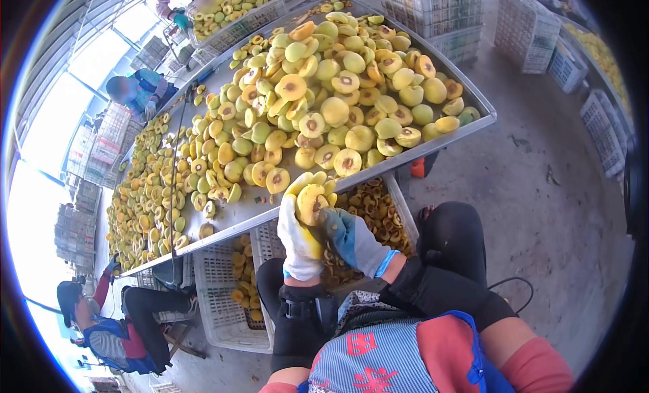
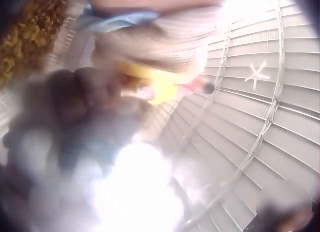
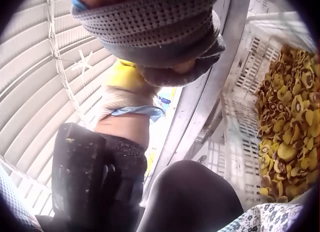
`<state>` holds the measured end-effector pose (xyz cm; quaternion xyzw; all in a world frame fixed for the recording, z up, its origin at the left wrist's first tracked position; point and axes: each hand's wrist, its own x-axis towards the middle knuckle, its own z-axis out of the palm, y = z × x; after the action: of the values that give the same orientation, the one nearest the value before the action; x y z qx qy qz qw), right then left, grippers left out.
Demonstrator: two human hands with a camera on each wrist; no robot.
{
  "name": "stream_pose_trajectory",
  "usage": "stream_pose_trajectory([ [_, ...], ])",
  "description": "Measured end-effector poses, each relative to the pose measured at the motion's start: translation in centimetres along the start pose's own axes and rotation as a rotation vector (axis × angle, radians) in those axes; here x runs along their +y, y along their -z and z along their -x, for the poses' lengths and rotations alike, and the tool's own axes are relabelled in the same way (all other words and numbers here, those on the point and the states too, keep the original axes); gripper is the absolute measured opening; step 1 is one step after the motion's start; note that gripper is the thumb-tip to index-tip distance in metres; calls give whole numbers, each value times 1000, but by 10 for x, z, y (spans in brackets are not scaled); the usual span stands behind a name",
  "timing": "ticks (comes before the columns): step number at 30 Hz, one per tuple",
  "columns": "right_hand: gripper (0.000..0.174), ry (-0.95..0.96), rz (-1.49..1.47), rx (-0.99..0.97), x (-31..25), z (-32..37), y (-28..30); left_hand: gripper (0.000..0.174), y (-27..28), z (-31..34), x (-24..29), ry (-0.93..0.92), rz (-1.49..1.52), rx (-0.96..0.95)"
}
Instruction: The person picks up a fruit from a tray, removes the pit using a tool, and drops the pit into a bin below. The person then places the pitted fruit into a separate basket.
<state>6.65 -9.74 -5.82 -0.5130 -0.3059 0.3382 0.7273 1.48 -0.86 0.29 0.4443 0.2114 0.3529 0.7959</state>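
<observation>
In the head view the left hand (image 1: 301,237), in a white and yellow glove, grips a halved yellow fruit (image 1: 311,202), its cut face with the brown centre turned up. The right hand (image 1: 353,239), in a grey and blue glove, has curled fingers against the fruit's lower right side; whether it holds a tool is hidden. Both hands are just off the metal table's near edge (image 1: 399,159). In the right wrist view the right glove (image 3: 155,36) covers its fingertips, with the left glove (image 3: 131,89) behind. The left wrist view is blurred and overexposed.
Halved fruit (image 1: 291,87) lies heaped on the table. Below stand white crates (image 1: 220,305), one holding fruit pieces (image 3: 287,137). A person in a blue vest (image 1: 118,335) sits at the left; another (image 1: 138,92) is across the table. Stacked crates (image 1: 433,14) stand behind.
</observation>
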Motion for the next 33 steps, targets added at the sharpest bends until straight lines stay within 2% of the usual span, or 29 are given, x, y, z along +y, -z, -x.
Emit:
stream_pose_trajectory([
  [3, 41, -63, 18, -38, 1, 0, 2, 46, 10, -2, -9, -1, -84, 33],
  [7, 36, 94, -84, -92, 3, -1, 2, 41, 7, 1, -14, -59, -97, -22],
  [8, 37, 23, -201, -87, 6, 0, 0, 40, 8, 2, -15, -75, -109, -38],
  [10, 41, -52, -69, -121, -9, 2, 4, 41, 8, 2, -13, -42, -22, -49],
  [13, 45, -199, 210, -179, -18, 5, 7, 44, 6, 7, -11, -37, -94, -38],
  [16, 41, -91, 386, -258, -6, 1, 11, 50, 7, 10, -8, -12, -87, -81],
  [18, 42, -247, 304, -293, -25, 0, 15, 51, 12, 6, -2, 36, -110, -139],
  [20, 43, -10, 323, -250, 12, -1, 19, 51, 14, 3, 11, 70, -143, -176],
  [21, 39, -68, 307, -278, 30, -4, 21, 50, 11, 5, 15, 57, -143, -107],
  [22, 39, -16, 172, -265, 49, -2, 17, 48, 4, 9, 20, 46, -143, -39],
  [23, 40, 37, 38, -248, 69, -1, 7, 41, -13, 11, 25, 25, -161, 78],
  [24, 42, 50, -17, -236, 69, -1, 5, 32, -9, 8, 12, -2, -279, 93],
  [25, 45, -12, -53, -257, 50, 0, 5, 29, -12, 6, 8, -11, -280, 120],
  [27, 53, -293, -149, -337, -16, 3, 13, 27, -16, 5, 9, -14, -280, 106],
  [28, 60, -734, -302, -493, -25, 1, 26, 28, -15, 5, 12, 10, -284, 42],
  [31, 66, -802, -121, -400, -55, 5, 21, 30, -13, 0, 13, 39, -384, -34],
  [32, 64, -844, -243, -495, -49, 4, 24, 33, -13, 1, 14, 75, -416, -32],
  [33, 63, -882, -365, -590, -45, 0, 28, 39, -11, -1, 16, 73, -377, -110],
])
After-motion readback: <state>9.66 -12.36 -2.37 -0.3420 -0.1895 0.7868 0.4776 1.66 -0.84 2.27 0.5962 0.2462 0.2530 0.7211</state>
